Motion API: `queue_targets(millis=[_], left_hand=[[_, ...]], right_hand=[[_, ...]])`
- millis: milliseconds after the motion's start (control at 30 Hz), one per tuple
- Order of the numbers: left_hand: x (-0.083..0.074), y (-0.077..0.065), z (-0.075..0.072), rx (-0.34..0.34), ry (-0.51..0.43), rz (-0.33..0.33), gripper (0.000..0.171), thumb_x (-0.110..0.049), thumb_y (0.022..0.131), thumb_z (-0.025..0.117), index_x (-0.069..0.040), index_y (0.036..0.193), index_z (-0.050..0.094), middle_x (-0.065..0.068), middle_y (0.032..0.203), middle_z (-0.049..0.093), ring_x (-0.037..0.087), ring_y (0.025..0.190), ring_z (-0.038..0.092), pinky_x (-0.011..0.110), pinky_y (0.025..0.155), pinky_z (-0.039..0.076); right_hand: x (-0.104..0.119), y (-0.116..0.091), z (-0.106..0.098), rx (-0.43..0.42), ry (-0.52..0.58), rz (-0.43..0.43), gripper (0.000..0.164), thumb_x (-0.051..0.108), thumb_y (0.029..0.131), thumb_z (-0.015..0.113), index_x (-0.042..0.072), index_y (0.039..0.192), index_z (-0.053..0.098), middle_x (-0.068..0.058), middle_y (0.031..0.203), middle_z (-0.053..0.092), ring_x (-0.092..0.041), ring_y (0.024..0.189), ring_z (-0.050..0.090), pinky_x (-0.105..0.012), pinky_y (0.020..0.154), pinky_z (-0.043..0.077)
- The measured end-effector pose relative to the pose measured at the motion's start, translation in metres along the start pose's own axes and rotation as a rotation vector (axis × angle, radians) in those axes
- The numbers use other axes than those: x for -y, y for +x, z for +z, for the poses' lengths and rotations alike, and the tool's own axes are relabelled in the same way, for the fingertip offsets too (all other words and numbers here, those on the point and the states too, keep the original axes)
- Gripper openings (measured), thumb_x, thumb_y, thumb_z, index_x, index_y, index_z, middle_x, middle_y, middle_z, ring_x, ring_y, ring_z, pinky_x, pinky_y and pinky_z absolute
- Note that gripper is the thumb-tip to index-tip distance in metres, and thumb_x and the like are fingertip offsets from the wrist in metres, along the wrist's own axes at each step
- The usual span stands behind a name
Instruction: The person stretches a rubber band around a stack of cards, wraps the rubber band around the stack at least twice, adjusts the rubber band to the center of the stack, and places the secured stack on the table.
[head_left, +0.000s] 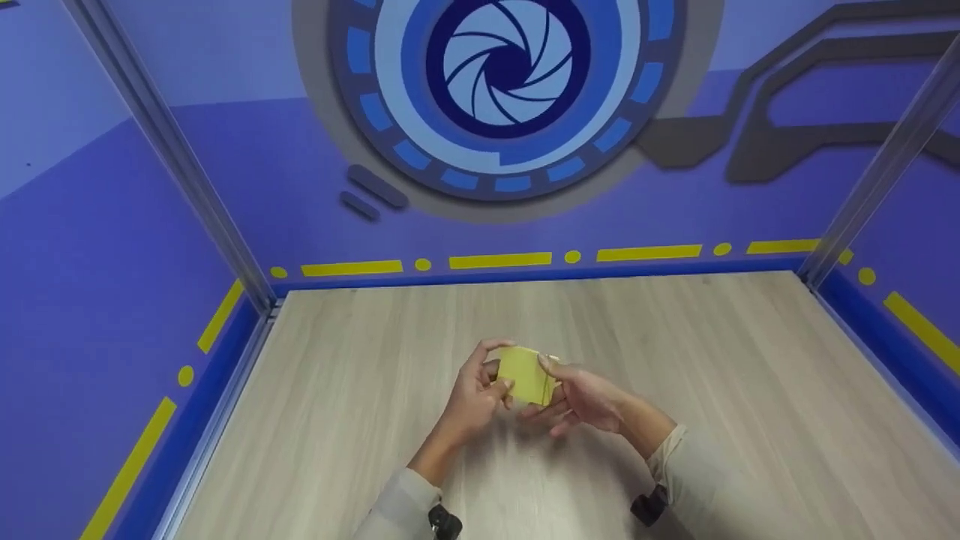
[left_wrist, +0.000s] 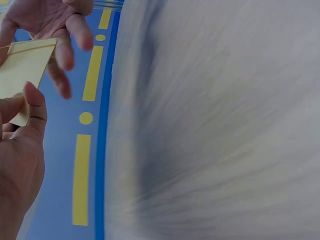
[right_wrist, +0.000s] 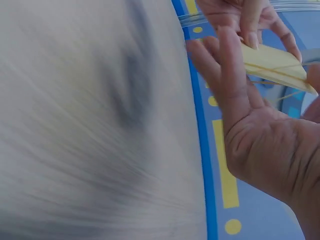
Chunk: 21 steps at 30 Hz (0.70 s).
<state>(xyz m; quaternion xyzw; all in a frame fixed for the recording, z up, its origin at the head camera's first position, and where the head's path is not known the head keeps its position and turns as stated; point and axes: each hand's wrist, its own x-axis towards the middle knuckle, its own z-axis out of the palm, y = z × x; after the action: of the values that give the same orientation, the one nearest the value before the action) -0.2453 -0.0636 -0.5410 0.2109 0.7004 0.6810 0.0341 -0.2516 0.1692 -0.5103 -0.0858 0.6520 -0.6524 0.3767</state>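
Observation:
A small pad of yellow sticky notes (head_left: 523,375) is held up over the table between both hands. My left hand (head_left: 477,390) grips its left side, thumb on the front and fingertips at the edges. A thin rubber band (right_wrist: 272,70) runs across the pad near its right end, and in the right wrist view some strands stand away from the paper. My right hand (head_left: 592,397) is at that right end, thumb at the top edge by the band, pulling the strands. Its other fingers (left_wrist: 64,50) spread below the pad.
A light wood-grain table (head_left: 360,360) lies beneath the hands. Blue printed panels (head_left: 255,165) with yellow dashes stand at the back and both sides, joined by metal corner posts (head_left: 172,142). Beige sleeves with black wrist straps (head_left: 444,521) cover the forearms.

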Motion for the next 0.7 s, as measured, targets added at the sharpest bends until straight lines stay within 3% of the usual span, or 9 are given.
queue_targets(millis=[233, 467, 600, 700], left_hand=[[0.011, -0.001, 0.01, -0.199, -0.113, -0.049, 0.06, 0.014, 0.099, 0.056, -0.013, 0.151, 0.045, 0.021, 0.124, 0.077, 0.017, 0.089, 0.074, 0.023, 0.063, 0.06], [0.007, -0.001, 0.02, -0.416, -0.315, -0.123, 0.066, 0.015, 0.099, 0.052, -0.018, 0.155, 0.039, 0.026, 0.138, 0.07, 0.024, 0.109, 0.075, 0.024, 0.07, 0.062], [0.002, 0.001, 0.029, -0.504, -0.421, -0.148, 0.066, 0.014, 0.1, 0.053, -0.018, 0.155, 0.038, 0.027, 0.144, 0.066, 0.026, 0.112, 0.073, 0.026, 0.071, 0.062], [-0.001, 0.003, 0.035, -0.563, -0.476, -0.162, 0.066, 0.014, 0.1, 0.053, -0.017, 0.156, 0.037, 0.028, 0.147, 0.063, 0.026, 0.115, 0.073, 0.027, 0.074, 0.063]], right_hand=[[-0.016, 0.011, 0.018, -0.252, 0.004, -0.152, 0.066, 0.061, 0.107, 0.05, 0.001, 0.127, 0.067, -0.006, 0.093, 0.084, -0.022, 0.091, 0.081, -0.03, 0.068, 0.063], [-0.025, 0.017, 0.039, -0.477, -0.026, -0.355, 0.041, 0.027, 0.109, 0.061, 0.007, 0.144, 0.062, -0.011, 0.103, 0.082, -0.021, 0.08, 0.081, -0.027, 0.06, 0.061], [-0.026, 0.019, 0.049, -0.617, 0.002, -0.446, 0.031, 0.015, 0.106, 0.064, 0.004, 0.135, 0.068, -0.014, 0.096, 0.08, -0.021, 0.074, 0.079, -0.026, 0.056, 0.059], [-0.026, 0.022, 0.054, -0.665, 0.084, -0.483, 0.025, 0.011, 0.105, 0.066, 0.002, 0.128, 0.069, -0.012, 0.092, 0.078, -0.02, 0.071, 0.076, -0.026, 0.054, 0.059]])
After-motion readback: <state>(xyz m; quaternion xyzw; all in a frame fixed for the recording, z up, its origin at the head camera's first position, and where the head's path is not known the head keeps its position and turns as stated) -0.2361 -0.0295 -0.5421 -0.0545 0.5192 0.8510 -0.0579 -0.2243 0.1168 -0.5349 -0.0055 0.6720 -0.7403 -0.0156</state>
